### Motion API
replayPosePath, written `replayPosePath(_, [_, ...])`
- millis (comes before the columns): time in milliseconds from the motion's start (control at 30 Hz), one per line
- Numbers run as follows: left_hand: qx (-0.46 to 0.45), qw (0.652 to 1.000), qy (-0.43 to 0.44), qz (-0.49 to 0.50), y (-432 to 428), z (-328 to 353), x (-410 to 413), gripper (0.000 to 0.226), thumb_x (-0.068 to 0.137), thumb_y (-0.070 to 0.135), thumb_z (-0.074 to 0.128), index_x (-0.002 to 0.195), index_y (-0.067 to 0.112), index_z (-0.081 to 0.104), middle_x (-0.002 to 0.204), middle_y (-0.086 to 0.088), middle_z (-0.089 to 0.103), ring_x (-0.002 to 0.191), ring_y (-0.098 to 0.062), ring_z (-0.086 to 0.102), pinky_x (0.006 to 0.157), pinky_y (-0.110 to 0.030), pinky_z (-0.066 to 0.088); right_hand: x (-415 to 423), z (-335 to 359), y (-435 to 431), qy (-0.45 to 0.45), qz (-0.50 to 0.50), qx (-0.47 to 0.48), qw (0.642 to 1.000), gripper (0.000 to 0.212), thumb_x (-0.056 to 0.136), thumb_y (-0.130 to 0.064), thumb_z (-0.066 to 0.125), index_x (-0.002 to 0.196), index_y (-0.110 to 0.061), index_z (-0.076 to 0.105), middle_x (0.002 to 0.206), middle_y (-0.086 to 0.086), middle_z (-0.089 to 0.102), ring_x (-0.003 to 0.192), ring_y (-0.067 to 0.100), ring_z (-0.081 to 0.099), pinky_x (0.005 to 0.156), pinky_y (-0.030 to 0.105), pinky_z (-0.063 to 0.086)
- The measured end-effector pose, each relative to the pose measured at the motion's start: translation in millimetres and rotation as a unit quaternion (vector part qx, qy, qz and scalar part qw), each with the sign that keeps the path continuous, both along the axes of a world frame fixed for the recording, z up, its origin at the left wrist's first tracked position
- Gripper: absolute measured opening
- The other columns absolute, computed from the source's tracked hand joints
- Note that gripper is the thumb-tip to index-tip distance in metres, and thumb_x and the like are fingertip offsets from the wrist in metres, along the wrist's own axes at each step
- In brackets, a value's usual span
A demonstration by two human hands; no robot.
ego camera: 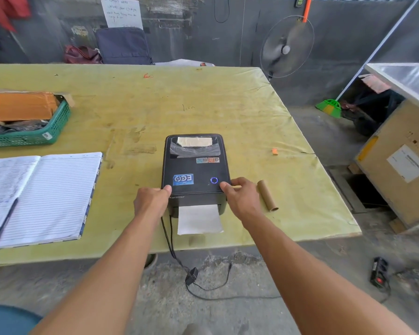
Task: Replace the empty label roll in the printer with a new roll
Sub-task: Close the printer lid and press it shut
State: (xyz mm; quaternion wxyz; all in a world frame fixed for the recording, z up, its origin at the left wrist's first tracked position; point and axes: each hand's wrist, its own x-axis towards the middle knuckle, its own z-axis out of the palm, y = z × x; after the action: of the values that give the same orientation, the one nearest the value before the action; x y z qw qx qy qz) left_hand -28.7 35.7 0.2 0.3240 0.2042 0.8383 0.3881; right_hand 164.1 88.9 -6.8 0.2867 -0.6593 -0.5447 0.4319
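A black label printer stands near the front edge of the yellow-green table, its lid down and a blue ring light glowing. A white label strip sticks out of its front slot. My left hand grips the printer's front left corner, thumb on the lid. My right hand grips the front right corner the same way. An empty brown cardboard roll core lies on the table just right of my right hand. No fresh roll shows outside the printer.
An open lined notebook with a pen lies at the left. A green basket holding a cardboard box sits at far left. The printer's cables hang over the table edge to the floor. A fan and a crate stand to the right.
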Motion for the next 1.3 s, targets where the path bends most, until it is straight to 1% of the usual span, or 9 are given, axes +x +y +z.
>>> replayPosePath(100, [-0.01,0.999,-0.032,0.007,1.8,1.6,0.2,0.031,0.089,0.031,0.067,0.066,0.014,0.055,0.095,-0.013,0.068,0.09,-0.032,0.067,0.085,-0.044,0.052,-0.6,0.5,-2.8,-0.027,0.002,-0.006,1.0,0.039,0.094,-0.044,0.061,0.12,-0.015,0.06,0.101,0.008,0.071,0.095,0.03,0.066,0.083,0.038,0.053])
replayPosePath(200, [-0.025,0.998,-0.057,0.011,3.7,5.9,-0.2,0.023,0.089,0.028,0.068,0.082,0.009,0.058,0.112,-0.016,0.067,0.101,-0.034,0.065,0.092,-0.047,0.05,-0.2,5.0,-0.8,-0.031,0.009,-0.019,0.999,0.039,0.094,-0.044,0.061,0.12,-0.016,0.059,0.108,0.009,0.069,0.1,0.03,0.065,0.089,0.042,0.053])
replayPosePath(300, [-0.038,0.998,-0.054,0.001,4.4,7.6,1.0,0.024,0.09,0.028,0.066,0.085,0.007,0.057,0.115,-0.016,0.066,0.101,-0.034,0.066,0.086,-0.045,0.049,0.5,6.1,0.5,-0.026,0.012,-0.029,0.999,0.04,0.093,-0.045,0.062,0.12,-0.017,0.058,0.108,0.009,0.069,0.099,0.03,0.065,0.09,0.043,0.053])
replayPosePath(400, [-0.045,0.997,-0.057,-0.001,5.5,8.4,1.3,0.034,0.09,0.029,0.066,0.106,0.0,0.058,0.116,-0.015,0.065,0.101,-0.033,0.066,0.082,-0.043,0.047,0.8,6.2,2.7,-0.019,0.019,-0.025,0.999,0.04,0.093,-0.046,0.062,0.12,-0.016,0.057,0.107,0.011,0.07,0.098,0.032,0.067,0.09,0.046,0.055])
replayPosePath(467, [-0.049,0.997,-0.052,-0.001,3.9,9.0,2.9,0.039,0.09,0.03,0.065,0.113,0.0,0.058,0.117,-0.014,0.065,0.101,-0.033,0.066,0.082,-0.043,0.046,1.5,4.6,1.9,-0.011,0.023,-0.031,0.999,0.041,0.093,-0.046,0.062,0.12,-0.016,0.056,0.106,0.012,0.071,0.097,0.033,0.068,0.09,0.047,0.055])
replayPosePath(667, [-0.046,0.998,-0.042,0.001,5.0,6.5,4.5,0.035,0.091,0.031,0.065,0.11,0.001,0.06,0.112,-0.012,0.068,0.097,-0.03,0.067,0.079,-0.041,0.046,4.2,2.3,2.5,0.006,0.033,-0.036,0.999,0.04,0.093,-0.044,0.062,0.121,-0.016,0.055,0.102,0.015,0.071,0.094,0.034,0.069,0.089,0.048,0.055])
replayPosePath(900, [-0.054,0.998,-0.026,0.01,4.3,7.8,5.8,0.042,0.09,0.032,0.065,0.119,0.002,0.059,0.115,-0.011,0.067,0.099,-0.031,0.067,0.081,-0.041,0.048,5.0,0.2,1.8,0.011,0.035,-0.033,0.999,0.039,0.093,-0.045,0.061,0.12,-0.017,0.055,0.1,0.015,0.071,0.093,0.034,0.069,0.088,0.049,0.055])
replayPosePath(1067, [-0.061,0.998,-0.027,0.008,5.6,8.5,5.3,0.044,0.09,0.032,0.065,0.121,0.002,0.057,0.12,-0.011,0.066,0.102,-0.031,0.066,0.089,-0.044,0.05,4.8,0.3,1.7,0.012,0.031,-0.034,0.999,0.037,0.093,-0.045,0.061,0.118,-0.018,0.055,0.096,0.014,0.072,0.092,0.034,0.069,0.087,0.048,0.056])
replayPosePath(1300, [-0.052,0.998,-0.036,0.005,5.4,7.8,5.7,0.042,0.091,0.032,0.065,0.119,0.001,0.057,0.115,-0.011,0.067,0.098,-0.03,0.067,0.079,-0.041,0.047,3.6,0.2,1.1,0.013,0.025,-0.032,0.999,0.038,0.093,-0.045,0.062,0.119,-0.018,0.056,0.099,0.016,0.071,0.094,0.035,0.068,0.088,0.048,0.055])
